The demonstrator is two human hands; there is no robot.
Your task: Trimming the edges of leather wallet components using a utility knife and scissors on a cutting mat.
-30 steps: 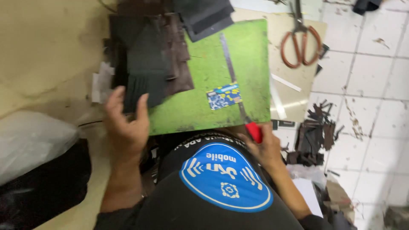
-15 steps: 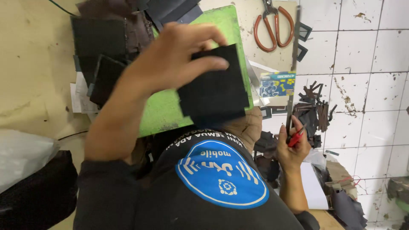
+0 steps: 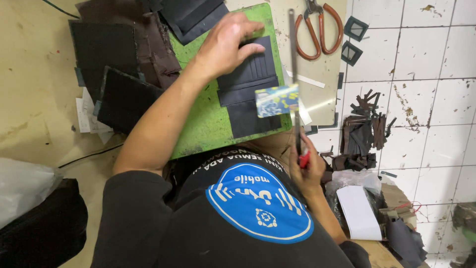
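Black leather piece (image 3: 246, 82) on green cutting mat (image 3: 208, 121), pinned flat under left hand (image 3: 225, 44), fingers (image 3: 250, 49) spread. Right hand (image 3: 305, 171) wrapped shut around red-handled knife (image 3: 296, 99). Best pressed firmly, fingertips clear of the blade.

The left hand (image 3: 225, 47) hides part of the black piece (image 3: 248, 84); the right hand (image 3: 305, 168) hides the red tool (image 3: 303, 159) handle. The card (image 3: 276, 100) is blurred. Scissors (image 3: 317, 27) are cut off by the top edge
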